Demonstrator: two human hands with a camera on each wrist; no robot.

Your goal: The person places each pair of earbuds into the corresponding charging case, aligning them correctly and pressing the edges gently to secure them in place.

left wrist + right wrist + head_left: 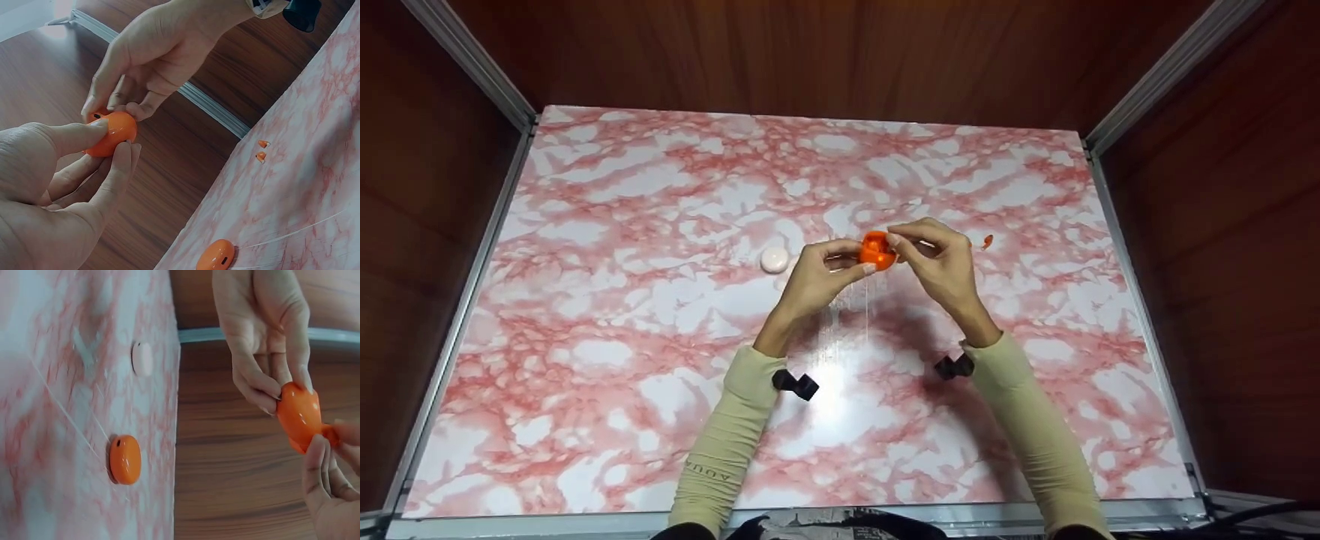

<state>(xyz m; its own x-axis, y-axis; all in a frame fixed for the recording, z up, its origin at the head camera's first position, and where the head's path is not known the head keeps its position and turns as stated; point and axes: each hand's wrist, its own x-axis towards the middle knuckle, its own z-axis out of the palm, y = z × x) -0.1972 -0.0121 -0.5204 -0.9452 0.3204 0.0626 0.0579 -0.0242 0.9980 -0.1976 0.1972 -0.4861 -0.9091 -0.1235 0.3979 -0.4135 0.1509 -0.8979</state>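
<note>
Up between the two hands, above the table (607, 420), sits an opened orange case (877, 259), its hollow facing the head camera. Curled fingers and thumb of the left hand (817, 279) grip its left end; the right hand (943, 264), nearly closed, pinches its right edge, partly hiding it. In the right wrist view the case's long axis runs obliquely from the left fingertips to the right ones. Below the hands a second orange case (125, 459) lies lengthwise along the table edge. Left of the left hand rests a white case (774, 260); beyond the right hand, two small orange pieces (261, 151).
</note>
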